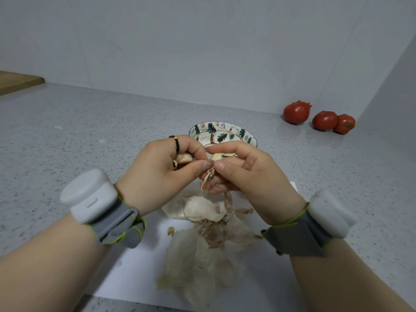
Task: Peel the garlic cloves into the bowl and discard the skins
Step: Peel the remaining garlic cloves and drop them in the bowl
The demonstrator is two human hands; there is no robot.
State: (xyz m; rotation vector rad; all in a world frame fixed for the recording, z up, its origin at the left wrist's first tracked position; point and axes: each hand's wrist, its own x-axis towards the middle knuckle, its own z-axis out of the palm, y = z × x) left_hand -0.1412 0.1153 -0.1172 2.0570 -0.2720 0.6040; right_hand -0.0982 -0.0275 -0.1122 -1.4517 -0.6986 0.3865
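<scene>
Both hands (157,170) (245,174) on garlic clove (215,157)

Speckled counter (90,143); paper (135,273), bowl (212,129), tomatoes (324,120)

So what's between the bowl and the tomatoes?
Nothing, just bare speckled counter between the bowl and the three tomatoes, seen in the head view.

We are finding no text, label, brand, number or sign that can be read anywhere in this view.
</scene>
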